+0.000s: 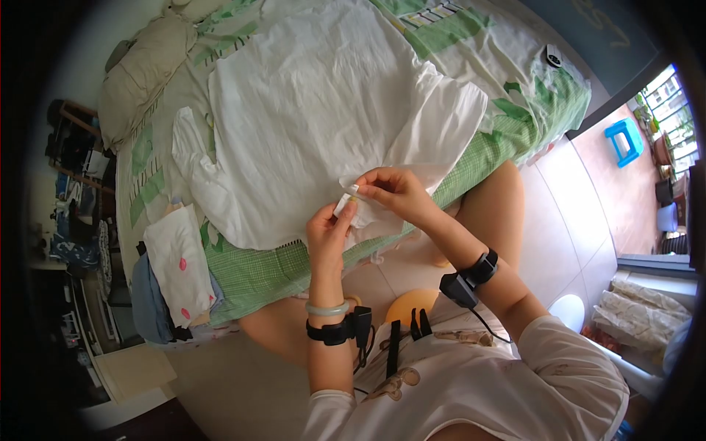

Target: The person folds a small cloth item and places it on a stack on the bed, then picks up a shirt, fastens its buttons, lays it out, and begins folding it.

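A large white shirt point(309, 110) lies spread over the bed, its sleeves out to both sides. Near the bed's front edge, my left hand point(332, 226) pinches a small white folded part of the shirt between thumb and fingers. Close beside it on the right, my right hand point(390, 191) grips the same white part with thumb and forefinger. The fingertips of both hands almost meet there. Exactly which part of the shirt they hold is too small to tell.
Folded clothes point(179, 264) are stacked at the bed's front left corner. A pillow point(143, 81) lies at the upper left, and a white remote point(554, 56) at the upper right of the green-patterned bed point(250, 283). A blue stool point(624, 142) stands beyond the doorway.
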`<state>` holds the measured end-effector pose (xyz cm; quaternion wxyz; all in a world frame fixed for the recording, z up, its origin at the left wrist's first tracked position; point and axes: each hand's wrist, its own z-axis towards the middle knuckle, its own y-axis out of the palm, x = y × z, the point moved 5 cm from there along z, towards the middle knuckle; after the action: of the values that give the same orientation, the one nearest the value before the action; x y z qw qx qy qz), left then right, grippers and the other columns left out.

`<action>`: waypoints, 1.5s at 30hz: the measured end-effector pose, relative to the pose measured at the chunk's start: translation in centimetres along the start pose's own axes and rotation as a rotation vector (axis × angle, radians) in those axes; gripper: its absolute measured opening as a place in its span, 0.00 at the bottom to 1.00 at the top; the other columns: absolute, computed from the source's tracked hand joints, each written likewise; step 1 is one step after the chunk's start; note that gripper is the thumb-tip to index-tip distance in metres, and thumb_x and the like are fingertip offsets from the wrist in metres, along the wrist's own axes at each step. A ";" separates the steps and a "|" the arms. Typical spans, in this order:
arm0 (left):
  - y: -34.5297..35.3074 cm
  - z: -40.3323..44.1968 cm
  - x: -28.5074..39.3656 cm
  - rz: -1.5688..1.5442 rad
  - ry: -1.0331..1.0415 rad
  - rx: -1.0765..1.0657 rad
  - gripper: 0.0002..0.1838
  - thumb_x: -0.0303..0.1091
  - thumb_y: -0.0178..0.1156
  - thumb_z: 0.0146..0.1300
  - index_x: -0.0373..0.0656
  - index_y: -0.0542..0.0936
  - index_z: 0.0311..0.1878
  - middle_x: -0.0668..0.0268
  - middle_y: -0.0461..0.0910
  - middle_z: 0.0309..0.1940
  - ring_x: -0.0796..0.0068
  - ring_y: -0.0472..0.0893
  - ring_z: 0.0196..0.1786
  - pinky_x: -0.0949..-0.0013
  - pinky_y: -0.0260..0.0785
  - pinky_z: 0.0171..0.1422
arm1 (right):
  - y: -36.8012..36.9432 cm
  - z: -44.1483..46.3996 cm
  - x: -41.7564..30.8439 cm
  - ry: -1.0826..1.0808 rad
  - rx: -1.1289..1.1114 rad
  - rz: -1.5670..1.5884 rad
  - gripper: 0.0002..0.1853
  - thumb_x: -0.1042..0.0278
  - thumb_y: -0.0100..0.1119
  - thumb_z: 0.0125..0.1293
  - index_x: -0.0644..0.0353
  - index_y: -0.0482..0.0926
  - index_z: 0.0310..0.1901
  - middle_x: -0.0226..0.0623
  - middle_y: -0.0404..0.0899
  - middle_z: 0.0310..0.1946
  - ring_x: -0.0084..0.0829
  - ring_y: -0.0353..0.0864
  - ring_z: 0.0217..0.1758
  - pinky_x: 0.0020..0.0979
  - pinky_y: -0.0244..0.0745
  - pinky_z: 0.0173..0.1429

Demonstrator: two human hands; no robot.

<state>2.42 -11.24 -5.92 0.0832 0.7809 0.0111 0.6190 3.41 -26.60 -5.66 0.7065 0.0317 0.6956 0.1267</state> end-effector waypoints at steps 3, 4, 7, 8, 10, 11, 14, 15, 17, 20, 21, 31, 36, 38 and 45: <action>0.0 0.0 0.0 0.000 0.010 0.000 0.10 0.34 0.66 0.59 0.36 0.81 0.36 0.76 0.73 0.22 0.89 0.64 0.23 0.82 0.55 0.27 | 0.0 0.0 0.1 -0.007 -0.022 -0.010 0.06 0.73 0.57 0.66 0.65 0.79 0.42 0.24 0.79 0.33 0.11 0.74 0.36 0.15 0.69 0.39; 0.0 0.0 0.0 -0.005 0.010 -0.006 0.10 0.34 0.66 0.59 0.36 0.81 0.36 0.76 0.74 0.22 0.89 0.64 0.23 0.82 0.55 0.27 | 0.0 0.0 0.1 -0.010 -0.022 0.019 0.06 0.73 0.58 0.65 0.65 0.79 0.41 0.25 0.80 0.33 0.12 0.75 0.37 0.17 0.70 0.40; -0.1 0.1 -0.2 -0.009 0.009 -0.013 0.10 0.34 0.65 0.60 0.36 0.81 0.36 0.76 0.74 0.22 0.89 0.64 0.23 0.82 0.55 0.27 | -0.1 0.0 0.0 0.003 -0.027 0.045 0.06 0.73 0.59 0.64 0.65 0.80 0.39 0.26 0.81 0.33 0.14 0.77 0.37 0.18 0.72 0.41; -0.1 0.1 -0.2 -0.009 0.008 -0.014 0.10 0.34 0.65 0.60 0.36 0.81 0.36 0.76 0.74 0.22 0.89 0.64 0.23 0.82 0.55 0.27 | 0.0 -0.1 0.0 0.019 -0.034 0.042 0.05 0.73 0.59 0.64 0.65 0.79 0.39 0.27 0.81 0.33 0.14 0.77 0.37 0.18 0.72 0.42; -0.1 0.1 -0.2 -0.012 0.008 -0.010 0.10 0.34 0.65 0.60 0.36 0.81 0.36 0.76 0.74 0.22 0.89 0.64 0.23 0.82 0.55 0.27 | 0.0 -0.2 -0.2 0.013 -0.036 0.041 0.06 0.73 0.59 0.64 0.65 0.79 0.39 0.27 0.81 0.33 0.15 0.77 0.37 0.18 0.72 0.42; -0.1 0.1 -0.1 -0.017 0.010 -0.005 0.10 0.34 0.65 0.60 0.36 0.81 0.36 0.76 0.74 0.23 0.89 0.64 0.23 0.82 0.55 0.27 | 0.1 -0.2 -0.3 0.007 -0.039 0.039 0.06 0.73 0.59 0.64 0.65 0.79 0.40 0.27 0.81 0.33 0.15 0.78 0.37 0.19 0.73 0.42; 0.0 0.0 -0.2 -0.020 0.016 0.003 0.10 0.34 0.65 0.60 0.36 0.81 0.37 0.76 0.73 0.23 0.89 0.64 0.23 0.82 0.55 0.27 | 0.1 -0.1 -0.4 -0.048 -0.035 0.001 0.06 0.73 0.61 0.62 0.65 0.79 0.39 0.27 0.81 0.33 0.15 0.78 0.36 0.19 0.73 0.43; -0.1 0.0 -0.2 -0.020 0.016 0.003 0.10 0.34 0.65 0.60 0.36 0.81 0.37 0.76 0.73 0.23 0.89 0.64 0.23 0.82 0.55 0.27 | 0.0 -0.1 -0.2 -0.048 -0.035 0.002 0.06 0.73 0.61 0.62 0.65 0.79 0.39 0.27 0.81 0.33 0.15 0.78 0.36 0.19 0.73 0.43; 0.0 0.0 -0.2 -0.013 0.027 -0.002 0.10 0.34 0.65 0.60 0.36 0.81 0.37 0.76 0.73 0.23 0.90 0.63 0.23 0.82 0.54 0.27 | 0.0 -0.1 0.0 -0.061 -0.039 -0.048 0.07 0.73 0.63 0.60 0.65 0.79 0.38 0.27 0.80 0.32 0.15 0.77 0.36 0.19 0.73 0.42; -0.1 0.0 -0.4 -0.020 0.027 0.004 0.10 0.34 0.65 0.60 0.36 0.81 0.37 0.77 0.73 0.23 0.90 0.64 0.23 0.82 0.54 0.27 | -0.1 0.0 0.0 -0.036 -0.059 -0.050 0.06 0.77 0.61 0.60 0.64 0.77 0.39 0.26 0.78 0.33 0.15 0.76 0.37 0.19 0.72 0.45; 0.0 0.0 -0.5 -0.020 0.027 0.004 0.10 0.34 0.65 0.60 0.36 0.81 0.37 0.77 0.73 0.23 0.90 0.64 0.23 0.82 0.54 0.27 | 0.0 0.0 0.0 -0.036 -0.059 -0.050 0.06 0.77 0.61 0.60 0.64 0.77 0.39 0.26 0.78 0.33 0.15 0.76 0.37 0.19 0.72 0.45; 0.2 -0.2 -0.2 -0.008 0.015 -0.019 0.09 0.31 0.65 0.60 0.36 0.81 0.39 0.76 0.75 0.26 0.90 0.67 0.26 0.83 0.58 0.30 | -0.1 -0.1 -0.3 -0.037 -0.031 0.021 0.08 0.79 0.62 0.57 0.64 0.76 0.38 0.24 0.76 0.33 0.14 0.74 0.36 0.19 0.70 0.44; 0.2 -0.3 0.0 -0.001 0.009 -0.041 0.09 0.31 0.65 0.60 0.36 0.81 0.39 0.75 0.76 0.28 0.89 0.69 0.28 0.82 0.60 0.32 | 0.0 -0.2 -0.5 -0.018 -0.026 0.002 0.07 0.79 0.61 0.58 0.64 0.77 0.38 0.24 0.76 0.32 0.14 0.74 0.35 0.18 0.70 0.41; 0.2 -0.2 -0.1 -0.003 0.010 -0.054 0.09 0.31 0.65 0.60 0.36 0.81 0.40 0.76 0.76 0.28 0.89 0.69 0.28 0.82 0.60 0.32 | -0.1 -0.4 -0.6 0.008 -0.020 0.051 0.06 0.77 0.62 0.59 0.64 0.77 0.38 0.25 0.77 0.32 0.13 0.74 0.35 0.17 0.68 0.37; 0.1 -0.2 -0.3 0.052 0.020 -0.024 0.10 0.30 0.65 0.60 0.36 0.80 0.42 0.76 0.75 0.26 0.90 0.67 0.27 0.83 0.59 0.30 | -0.1 -0.3 -0.3 0.054 0.037 0.066 0.07 0.72 0.65 0.58 0.64 0.77 0.34 0.25 0.79 0.30 0.14 0.75 0.33 0.18 0.71 0.39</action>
<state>2.14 -11.35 -6.16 0.0763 0.7737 -0.0159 0.6288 3.13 -26.79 -5.43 0.6823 0.0643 0.7151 0.1377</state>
